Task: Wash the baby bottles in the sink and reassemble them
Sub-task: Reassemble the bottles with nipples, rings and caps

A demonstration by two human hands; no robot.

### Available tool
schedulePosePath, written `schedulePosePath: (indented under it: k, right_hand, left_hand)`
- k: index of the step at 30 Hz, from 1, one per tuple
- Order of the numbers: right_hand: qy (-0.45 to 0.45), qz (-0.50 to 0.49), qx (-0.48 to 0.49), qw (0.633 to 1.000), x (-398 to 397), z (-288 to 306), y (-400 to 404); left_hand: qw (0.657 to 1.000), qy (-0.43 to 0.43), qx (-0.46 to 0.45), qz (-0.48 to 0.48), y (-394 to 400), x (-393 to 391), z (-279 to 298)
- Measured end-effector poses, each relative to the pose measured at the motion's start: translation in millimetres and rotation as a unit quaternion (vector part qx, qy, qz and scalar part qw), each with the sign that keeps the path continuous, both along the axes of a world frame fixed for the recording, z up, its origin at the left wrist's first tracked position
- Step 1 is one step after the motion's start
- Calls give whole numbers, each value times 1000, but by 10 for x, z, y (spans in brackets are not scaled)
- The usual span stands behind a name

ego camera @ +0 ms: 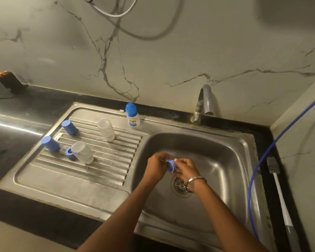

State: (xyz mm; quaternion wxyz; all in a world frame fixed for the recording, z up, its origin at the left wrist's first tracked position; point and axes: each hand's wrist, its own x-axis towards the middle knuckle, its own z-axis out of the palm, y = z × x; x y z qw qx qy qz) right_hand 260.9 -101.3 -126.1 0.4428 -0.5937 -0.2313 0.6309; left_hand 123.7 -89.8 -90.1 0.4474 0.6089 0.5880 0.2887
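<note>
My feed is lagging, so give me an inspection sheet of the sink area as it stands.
Surface: steel drainboard, wet, beside basin; black counter around.
Job's things: two clear bottles upside down on drainboard; two blue caps; blue ring; assembled bottle upright at the back edge.
Clutter: brush on the counter, right of basin.
Grippers: left hand and right hand both hold a blue collar over the basin.
Cables: blue hose at right; white cable on wall.
Surroundings: marble wall; tap, no water seen running.
</note>
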Motion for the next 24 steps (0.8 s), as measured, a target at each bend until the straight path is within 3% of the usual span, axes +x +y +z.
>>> schedulePosePath:
  k: [4, 9, 16, 24]
  right_hand:
    - [74, 71, 16, 995, -212, 108, 144]
    - [89, 101, 48, 990, -591, 255, 332]
    - [-27, 133, 126, 983, -1243, 588, 616]
    - [-130, 183, 253, 941, -1999, 981, 938]
  left_hand:
    - [998, -1, 60, 23, 41, -233, 85]
    - [993, -17, 98, 56, 108, -621, 247]
    - [988, -14, 105, 110, 272, -1222, 537]
    - [971, 0, 164, 175, 487, -1976, 828]
